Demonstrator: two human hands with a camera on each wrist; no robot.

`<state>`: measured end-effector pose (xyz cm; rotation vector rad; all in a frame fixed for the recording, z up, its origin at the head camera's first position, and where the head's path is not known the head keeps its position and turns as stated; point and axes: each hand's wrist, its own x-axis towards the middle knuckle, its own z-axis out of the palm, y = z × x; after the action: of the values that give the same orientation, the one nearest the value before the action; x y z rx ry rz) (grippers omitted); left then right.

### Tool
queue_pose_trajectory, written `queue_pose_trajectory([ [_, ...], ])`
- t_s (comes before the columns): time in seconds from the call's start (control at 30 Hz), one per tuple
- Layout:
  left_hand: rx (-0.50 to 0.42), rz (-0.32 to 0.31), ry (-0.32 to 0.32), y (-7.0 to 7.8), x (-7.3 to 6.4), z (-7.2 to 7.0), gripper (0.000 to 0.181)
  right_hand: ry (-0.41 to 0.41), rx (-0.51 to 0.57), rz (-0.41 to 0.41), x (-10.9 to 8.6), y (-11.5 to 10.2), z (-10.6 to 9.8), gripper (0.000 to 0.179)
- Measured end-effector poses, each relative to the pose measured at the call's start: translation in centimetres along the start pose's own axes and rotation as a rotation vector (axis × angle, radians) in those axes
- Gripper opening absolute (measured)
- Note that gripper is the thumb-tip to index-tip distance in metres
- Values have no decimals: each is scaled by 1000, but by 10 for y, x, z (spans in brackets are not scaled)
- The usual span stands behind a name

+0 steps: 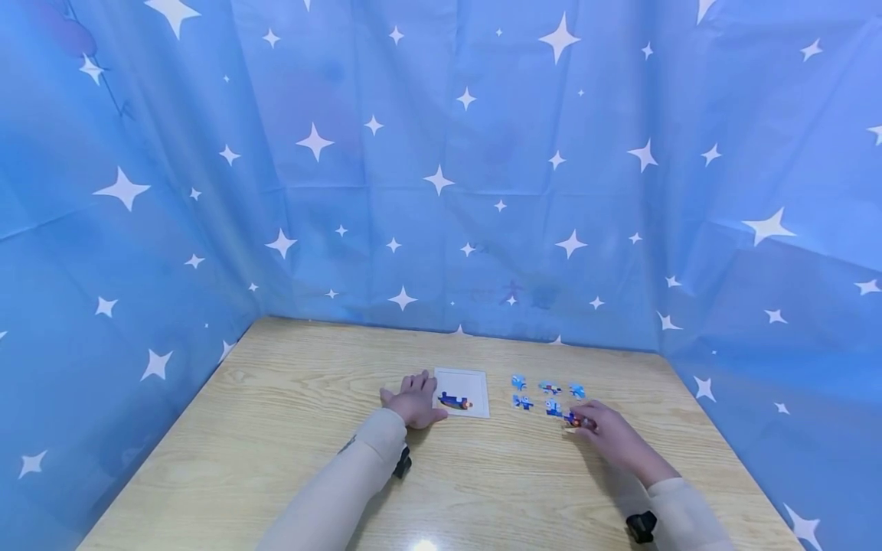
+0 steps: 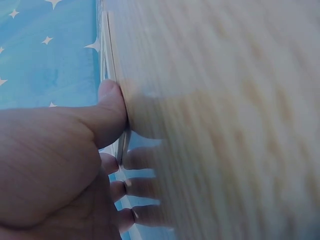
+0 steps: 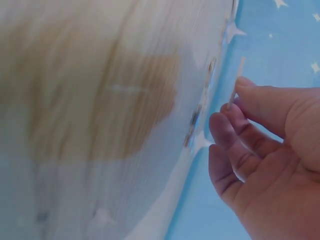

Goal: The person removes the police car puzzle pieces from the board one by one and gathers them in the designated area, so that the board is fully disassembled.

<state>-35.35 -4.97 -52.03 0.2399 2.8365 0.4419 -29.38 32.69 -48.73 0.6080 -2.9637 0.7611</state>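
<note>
A square puzzle tray (image 1: 463,376) with a pale base lies on the wooden table, a dark blue joined strip of puzzle (image 1: 455,401) inside its lower left part. My left hand (image 1: 412,402) rests at the tray's left side, thumb by the near corner and fingers spread along the edge. My right hand (image 1: 609,435) pinches a dark blue and orange puzzle piece (image 1: 572,419) between thumb and index finger. In the right wrist view this piece (image 3: 241,69) appears edge-on, lifted off the table. Several light blue loose pieces (image 1: 522,402) lie between the tray and my right hand.
Wooden table (image 1: 310,367) extends around the tray. A blue curtain (image 1: 441,252) with white stars borders its back and both sides. Dark wrist straps (image 1: 641,526) sit on both sleeves.
</note>
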Motion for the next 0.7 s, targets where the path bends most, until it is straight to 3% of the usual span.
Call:
queue_pose_trajectory([
  [0.4, 5, -1, -21, 1, -1, -1, 75, -32, -38, 64, -16, 21, -7, 35],
  [0.7, 18, -2, -7, 2, -4, -2, 74, -70, -44, 49, -17, 22, -8, 31],
])
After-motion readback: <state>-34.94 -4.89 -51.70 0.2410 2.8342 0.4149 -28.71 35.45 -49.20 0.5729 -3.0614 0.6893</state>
